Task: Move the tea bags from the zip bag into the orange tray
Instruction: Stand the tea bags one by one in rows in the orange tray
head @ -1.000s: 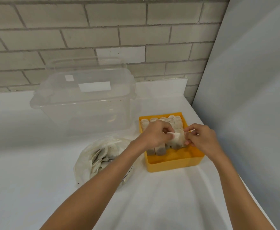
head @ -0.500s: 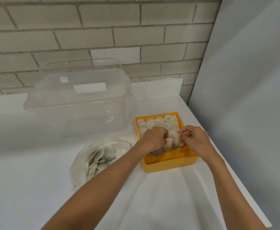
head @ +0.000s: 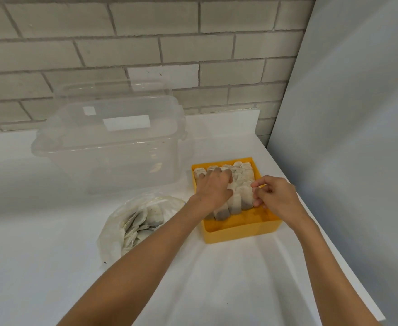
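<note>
White counter (head: 52,278) is carrying a clear box (head: 108,147) far left, a zip bag (head: 113,231) nearer, an orange tray (head: 240,234) right. Left hand (head: 214,187) is pressing flat on the tray's tea bags (head: 242,182); right hand (head: 275,196) is curling against them, grip unclear.

No text is legible (white label (head: 126,121) on clear box (head: 75,161) looks blank)
</note>
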Tool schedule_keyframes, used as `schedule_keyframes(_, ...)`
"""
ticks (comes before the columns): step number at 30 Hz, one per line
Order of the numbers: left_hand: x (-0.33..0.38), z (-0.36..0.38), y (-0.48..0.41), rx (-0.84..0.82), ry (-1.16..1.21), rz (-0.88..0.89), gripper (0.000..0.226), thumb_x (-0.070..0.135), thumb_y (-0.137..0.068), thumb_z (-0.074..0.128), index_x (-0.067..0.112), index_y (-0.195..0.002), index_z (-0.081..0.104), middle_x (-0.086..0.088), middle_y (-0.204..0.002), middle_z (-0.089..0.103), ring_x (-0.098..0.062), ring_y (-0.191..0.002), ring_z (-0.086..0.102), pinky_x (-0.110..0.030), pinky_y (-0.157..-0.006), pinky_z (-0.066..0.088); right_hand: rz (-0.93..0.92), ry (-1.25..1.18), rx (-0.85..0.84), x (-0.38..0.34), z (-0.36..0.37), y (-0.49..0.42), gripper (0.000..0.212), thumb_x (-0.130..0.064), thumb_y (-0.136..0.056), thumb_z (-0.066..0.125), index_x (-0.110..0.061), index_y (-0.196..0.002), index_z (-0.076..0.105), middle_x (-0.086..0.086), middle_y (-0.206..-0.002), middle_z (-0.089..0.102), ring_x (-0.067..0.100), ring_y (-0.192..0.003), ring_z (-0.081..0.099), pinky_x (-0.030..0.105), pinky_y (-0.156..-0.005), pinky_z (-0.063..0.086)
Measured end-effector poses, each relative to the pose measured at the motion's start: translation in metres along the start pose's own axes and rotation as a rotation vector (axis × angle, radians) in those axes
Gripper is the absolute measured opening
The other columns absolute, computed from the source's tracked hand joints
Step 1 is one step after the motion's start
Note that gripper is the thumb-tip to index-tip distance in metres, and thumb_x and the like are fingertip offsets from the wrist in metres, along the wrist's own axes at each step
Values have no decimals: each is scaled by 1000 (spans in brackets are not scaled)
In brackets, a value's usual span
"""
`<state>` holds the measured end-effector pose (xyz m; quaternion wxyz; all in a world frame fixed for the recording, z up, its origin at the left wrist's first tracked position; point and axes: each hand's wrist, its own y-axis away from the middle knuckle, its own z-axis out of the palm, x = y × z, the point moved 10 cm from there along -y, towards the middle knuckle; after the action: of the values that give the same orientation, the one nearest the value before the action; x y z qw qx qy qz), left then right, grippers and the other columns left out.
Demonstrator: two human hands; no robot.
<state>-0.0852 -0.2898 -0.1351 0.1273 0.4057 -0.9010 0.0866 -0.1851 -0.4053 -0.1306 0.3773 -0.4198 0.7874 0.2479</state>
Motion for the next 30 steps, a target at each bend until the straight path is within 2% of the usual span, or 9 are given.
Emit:
schedule_keyframes(4, -14, -27, 8, 30, 145, -20, 27, 27, -89, 60, 21, -116, 57, -2, -114, 59, -23, -106, 57, -41, -94, 42, -22, -79, -36, -15, 7, 2, 16, -4, -88, 57, -12, -95, 68, 7, -74, 70, 18, -63, 69, 30, -65, 60)
schedule_keyframes(7, -26, -44, 21, 47, 251, -21, 24, 23, -89, 61, 20, -113, 60, 1, -108, 60, -19, -98, 58, -38, -87, 47, -91, -59, -86, -37, 19, 5, 16, -7, -88, 57, -17, -94, 68, 5, -77, 71, 13, -62, 69, 25, -63, 58)
schedule_keyframes(11, -51, -61, 46, 63, 389, -57, 18, 21, -87, 62, 22, -105, 63, 11, -93, 61, -11, -83, 55, -34, -82, 50, -195, -40, -215, -70, 57, 11, 16, -8, -89, 57, -18, -95, 68, 2, -77, 70, 15, -65, 69, 21, -64, 49)
schedule_keyframes(16, -97, -74, 89, 76, 444, -167, 8, 23, -89, 64, 22, -95, 68, 12, -83, 65, 3, -73, 55, -19, -72, 44, -301, -43, -383, -104, 112, 26, 13, -9, -89, 59, -18, -94, 67, 7, -77, 70, 16, -69, 69, 29, -72, 54)
schedule_keyframes(20, -137, -58, 122, 4, 417, -277, 8, 16, -87, 64, 22, -85, 69, 6, -81, 67, -2, -71, 58, -13, -65, 41, -362, -1, -526, -121, 164, 46, 17, -6, -86, 57, -20, -90, 68, 5, -72, 70, 13, -69, 68, 31, -72, 55)
schedule_keyframes(25, -162, -31, 150, -72, 318, -370, 24, 0, -87, 52, 14, -91, 71, 6, -79, 63, -10, -66, 59, -6, -50, 42, -385, 242, -646, -117, 215, 62, 19, -7, -83, 58, -6, -96, 71, 13, -90, 71, 22, -84, 64, 27, -74, 47)
schedule_keyframes(26, -164, -29, 153, -66, 324, -380, 25, -1, -88, 51, 13, -93, 71, 4, -81, 64, -9, -67, 58, -6, -50, 41, -365, 273, -680, -113, 224, 65, 17, -13, -84, 61, -3, -94, 71, 16, -91, 71, 23, -86, 63, 29, -73, 47)
schedule_keyframes(28, -167, -29, 157, -29, 320, -375, 24, -2, -88, 52, 10, -96, 71, 0, -86, 66, -9, -71, 57, -3, -57, 40, -327, 326, -719, -104, 238, 71, 30, -28, -85, 64, 1, -91, 68, 18, -91, 69, 26, -84, 61, 34, -73, 47)
schedule_keyframes(30, -167, -29, 160, 3, 337, -368, 22, -3, -89, 54, 9, -96, 70, 1, -84, 65, -11, -76, 57, -2, -62, 38, -304, 361, -712, -99, 244, 72, 36, -33, -85, 64, 1, -96, 68, 16, -96, 68, 28, -90, 61, 38, -79, 51)
